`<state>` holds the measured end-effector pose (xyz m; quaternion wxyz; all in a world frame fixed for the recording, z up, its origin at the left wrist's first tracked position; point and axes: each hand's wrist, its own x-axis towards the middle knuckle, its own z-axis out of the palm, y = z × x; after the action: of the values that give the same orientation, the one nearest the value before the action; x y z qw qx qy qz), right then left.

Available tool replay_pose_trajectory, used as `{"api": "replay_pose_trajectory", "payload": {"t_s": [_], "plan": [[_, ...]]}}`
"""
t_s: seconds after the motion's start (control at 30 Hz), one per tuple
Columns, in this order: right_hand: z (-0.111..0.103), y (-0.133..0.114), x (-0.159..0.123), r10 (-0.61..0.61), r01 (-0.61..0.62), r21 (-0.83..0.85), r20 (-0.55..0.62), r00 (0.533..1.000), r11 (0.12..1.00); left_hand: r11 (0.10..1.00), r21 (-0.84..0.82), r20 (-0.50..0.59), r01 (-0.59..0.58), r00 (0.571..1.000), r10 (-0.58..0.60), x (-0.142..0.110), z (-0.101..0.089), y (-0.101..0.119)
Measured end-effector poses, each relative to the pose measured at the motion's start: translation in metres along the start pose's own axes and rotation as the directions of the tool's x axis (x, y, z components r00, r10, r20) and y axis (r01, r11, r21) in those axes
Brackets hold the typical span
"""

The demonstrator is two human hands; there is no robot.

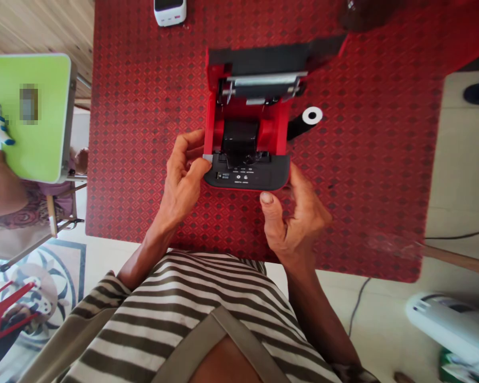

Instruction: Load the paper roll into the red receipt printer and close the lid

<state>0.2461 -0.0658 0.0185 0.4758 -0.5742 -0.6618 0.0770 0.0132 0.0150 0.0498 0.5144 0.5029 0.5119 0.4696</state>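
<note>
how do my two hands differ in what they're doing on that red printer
The left hand grips the red printer at its left front corner, thumb on a grey tab; the right hand sits at the right front corner, lower down. The left hand's fingers curl against the printer's side, while the right hand's thumb points up toward the dark front panel without clearly touching it. Both rest over the red patterned tablecloth, flanking the open printer.

open red tablecloth (143,133) left of printer (247,133), black roll (305,121) close on right
</note>
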Motion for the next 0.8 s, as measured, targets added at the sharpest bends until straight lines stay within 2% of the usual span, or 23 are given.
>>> {"api": "replay_pose_trajectory", "payload": {"t_s": [0.13, 0.23, 0.33, 0.4, 0.47, 0.53, 0.6, 0.63, 0.67, 0.8], "plan": [[-0.013, 0.000, 0.015, -0.004, 0.004, -0.062, 0.007, 1.000, 0.998, 1.000, -0.010, 0.009, -0.016, 1.000, 0.017, -0.002, -0.005, -0.002], [-0.026, -0.007, 0.047, 0.004, -0.002, -0.068, 0.029, 1.000, 0.998, 0.997, -0.021, 0.035, -0.070, 0.997, 0.071, 0.000, -0.008, -0.013], [-0.025, -0.011, 0.093, -0.045, 0.062, -0.077, 0.209, 0.977, 0.995, 0.991, -0.035, 0.054, -0.130, 0.990, 0.132, 0.003, -0.009, -0.024], [-0.016, -0.007, 0.123, -0.086, 0.136, -0.096, 0.403, 0.911, 0.986, 0.989, -0.039, 0.039, -0.143, 0.989, 0.144, 0.004, -0.007, -0.028], [-0.001, 0.002, 0.146, -0.108, 0.189, -0.099, 0.535, 0.838, 0.977, 0.987, -0.046, 0.022, -0.151, 0.988, 0.153, 0.003, -0.005, -0.030], [0.013, 0.011, 0.159, -0.111, 0.224, -0.102, 0.630, 0.768, 0.969, 0.985, -0.054, 0.019, -0.165, 0.986, 0.166, 0.001, -0.003, -0.032], [0.027, 0.018, 0.163, -0.100, 0.237, -0.108, 0.688, 0.718, 0.965, 0.982, -0.058, 0.028, -0.181, 0.983, 0.183, -0.001, -0.003, -0.034], [0.034, 0.020, 0.162, -0.091, 0.235, -0.114, 0.698, 0.711, 0.965, 0.981, -0.056, 0.032, -0.185, 0.982, 0.187, -0.002, -0.003, -0.036], [0.041, 0.021, 0.161, -0.080, 0.225, -0.124, 0.687, 0.722, 0.966, 0.981, -0.052, 0.033, -0.188, 0.981, 0.190, -0.002, -0.003, -0.038], [0.073, 0.027, 0.156, -0.043, 0.158, -0.138, 0.606, 0.794, 0.978, 0.976, -0.054, 0.012, -0.211, 0.977, 0.212, -0.004, -0.001, -0.043]]}}
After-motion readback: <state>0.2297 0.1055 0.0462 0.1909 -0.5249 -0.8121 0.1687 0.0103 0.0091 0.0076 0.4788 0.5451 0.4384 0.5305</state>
